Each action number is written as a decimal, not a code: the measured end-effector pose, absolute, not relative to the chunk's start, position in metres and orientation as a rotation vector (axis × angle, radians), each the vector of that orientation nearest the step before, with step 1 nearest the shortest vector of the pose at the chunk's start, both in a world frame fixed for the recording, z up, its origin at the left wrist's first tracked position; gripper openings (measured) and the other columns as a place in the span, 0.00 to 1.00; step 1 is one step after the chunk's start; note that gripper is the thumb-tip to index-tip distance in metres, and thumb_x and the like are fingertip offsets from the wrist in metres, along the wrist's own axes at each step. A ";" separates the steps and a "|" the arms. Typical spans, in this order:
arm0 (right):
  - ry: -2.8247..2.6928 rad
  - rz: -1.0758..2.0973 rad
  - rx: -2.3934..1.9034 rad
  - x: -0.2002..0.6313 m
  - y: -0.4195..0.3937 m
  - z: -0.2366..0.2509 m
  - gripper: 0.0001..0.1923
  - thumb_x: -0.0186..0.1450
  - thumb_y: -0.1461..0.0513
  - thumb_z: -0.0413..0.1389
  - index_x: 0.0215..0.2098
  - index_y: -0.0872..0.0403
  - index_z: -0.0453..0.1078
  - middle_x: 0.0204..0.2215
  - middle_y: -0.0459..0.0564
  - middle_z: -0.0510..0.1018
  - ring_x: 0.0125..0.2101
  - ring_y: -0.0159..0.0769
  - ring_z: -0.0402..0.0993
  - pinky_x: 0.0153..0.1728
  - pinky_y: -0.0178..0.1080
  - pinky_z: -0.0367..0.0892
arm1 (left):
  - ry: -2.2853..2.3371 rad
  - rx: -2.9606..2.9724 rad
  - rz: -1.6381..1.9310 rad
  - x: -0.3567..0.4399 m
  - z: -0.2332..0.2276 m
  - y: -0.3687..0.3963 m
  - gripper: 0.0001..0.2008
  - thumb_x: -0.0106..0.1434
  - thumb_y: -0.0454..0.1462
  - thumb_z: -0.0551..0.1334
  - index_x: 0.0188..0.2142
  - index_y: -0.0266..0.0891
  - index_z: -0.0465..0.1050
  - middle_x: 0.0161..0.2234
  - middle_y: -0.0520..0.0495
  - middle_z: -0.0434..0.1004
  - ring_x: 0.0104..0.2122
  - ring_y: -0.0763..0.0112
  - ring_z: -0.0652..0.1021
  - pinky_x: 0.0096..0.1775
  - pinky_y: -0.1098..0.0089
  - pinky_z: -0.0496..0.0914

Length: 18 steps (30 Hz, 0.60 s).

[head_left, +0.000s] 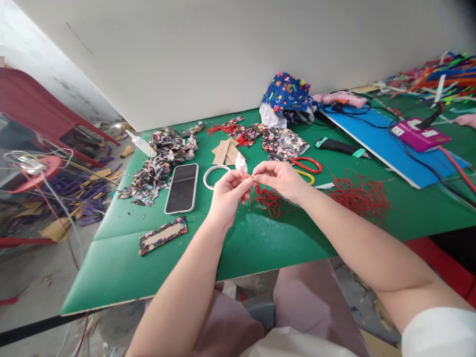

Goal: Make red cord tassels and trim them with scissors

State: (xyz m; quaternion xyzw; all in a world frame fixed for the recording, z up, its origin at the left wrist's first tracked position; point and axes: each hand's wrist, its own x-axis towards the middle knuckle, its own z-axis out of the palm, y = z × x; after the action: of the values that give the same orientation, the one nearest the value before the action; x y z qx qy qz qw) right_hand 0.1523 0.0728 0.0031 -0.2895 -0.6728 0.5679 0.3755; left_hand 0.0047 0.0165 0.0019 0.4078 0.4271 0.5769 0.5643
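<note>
Spreading across most of the view, a green tabletop (pixel 122 267) carries everything at hand. On its right side lies a flat blue board (pixel 375 144), with a purple power block (pixel 420 136) resting on it. Floral fabric scraps (pixel 167 146) are heaped toward the far left, and a bunched blue printed cloth (pixel 286 91) sits at the back against the pale panel. A loose tangle of red thread (pixel 360 198) lies beyond the right forearm; a smaller tangle (pixel 269 202) is just below the right hand (pixel 278 179).

That hand and the left hand (pixel 227 194) meet above the middle of the tabletop, fingertips together. Left of them is a phone (pixel 182 188), its screen dark, and nearer the front edge a floral strip (pixel 163 235) with bare tan card along its middle. A black cutter (pixel 340 147) and scissors (pixel 308 165) lie past the right hand. Just beside the left hand is a white ring (pixel 206 178). Smallest of all, a thin red strand (pixel 245 174) is between the fingertips: each grip is closed, pinching it, though its ends are too small to tell.
</note>
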 end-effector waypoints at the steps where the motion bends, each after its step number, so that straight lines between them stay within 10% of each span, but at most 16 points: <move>1: -1.720 1.462 -0.734 0.152 0.073 0.003 0.09 0.57 0.57 0.59 0.31 0.55 0.72 0.26 0.44 0.77 0.27 0.27 0.70 0.32 0.34 0.64 | 1.003 0.956 1.344 0.004 0.002 0.016 0.11 0.52 0.38 0.66 0.31 0.38 0.66 0.24 0.54 0.74 0.16 0.85 0.67 0.17 0.82 0.59; 18: -1.812 1.482 -0.712 0.153 0.070 0.004 0.09 0.60 0.57 0.56 0.32 0.56 0.69 0.25 0.43 0.73 0.26 0.26 0.68 0.31 0.33 0.63 | 1.043 0.935 1.217 0.000 0.005 0.016 0.13 0.51 0.39 0.67 0.30 0.37 0.64 0.22 0.54 0.74 0.16 0.85 0.67 0.17 0.82 0.58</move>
State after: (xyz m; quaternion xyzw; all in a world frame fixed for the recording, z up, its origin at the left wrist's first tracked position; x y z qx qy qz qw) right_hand 0.1532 0.0704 0.0043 -0.2738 -0.6963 0.5696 0.3403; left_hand 0.0000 0.0162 0.0053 0.4033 0.4499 0.5247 0.5997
